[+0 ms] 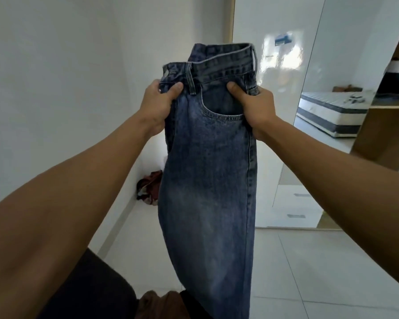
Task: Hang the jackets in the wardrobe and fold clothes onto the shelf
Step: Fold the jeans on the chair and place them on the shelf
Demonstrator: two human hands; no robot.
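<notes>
Both hands, the left hand (pixel 158 104) and right hand (pixel 255 107), grip the jeans (pixel 207 171) at the waistband, held up before the wardrobe (pixel 281 134); the denim looks heavy, limp, best held there.

- A pair of blue jeans (pixel 207 162) hangs upright, folded lengthwise, waistband at the top.
- The left hand (pixel 158 104) grips the waistband's left edge; the right hand (pixel 253 107) grips the right edge by the pocket.
- A glossy white wardrobe (pixel 283 107) stands behind, with 2 drawers (pixel 297 204) low down.
- Crumpled dark red clothing (pixel 149 188) lies on the tiled floor (pixel 309 272) against the left wall (pixel 55 77).
</notes>
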